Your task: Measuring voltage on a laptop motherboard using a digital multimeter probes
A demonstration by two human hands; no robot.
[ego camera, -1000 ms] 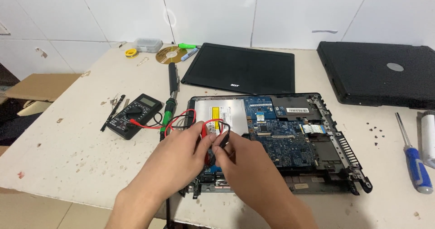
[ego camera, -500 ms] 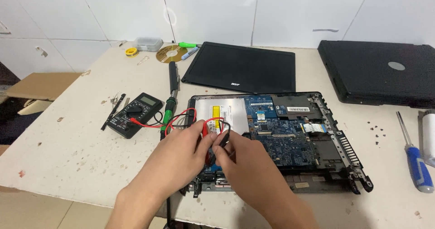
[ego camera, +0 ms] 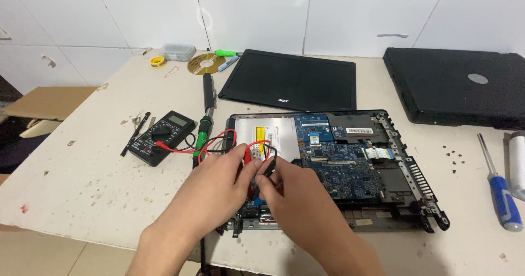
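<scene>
Both hands work over the opened laptop base (ego camera: pixel 339 166) near the tabletop's (ego camera: pixel 82 188) front edge: the left hand (ego camera: pixel 219 186) pinches the red probe (ego camera: pixel 248 157), the right hand (ego camera: pixel 292 197) pinches the black probe (ego camera: pixel 270 166), tips down by the blue circuit board (ego camera: pixel 344 169). Doing this well likely means steady tips, kept apart, leads slack, eyes free for the multimeter (ego camera: pixel 162 136). Counted: two probes, one multimeter, one blue-handled screwdriver (ego camera: pixel 499 191), one disc (ego camera: pixel 203 64), two closed black laptops (ego camera: pixel 292 82).

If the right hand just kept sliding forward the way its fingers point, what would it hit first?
Probably the left hand: the right hand points up-left, fingertips already against it. Past that lies the silver drive in the opened laptop.
</scene>
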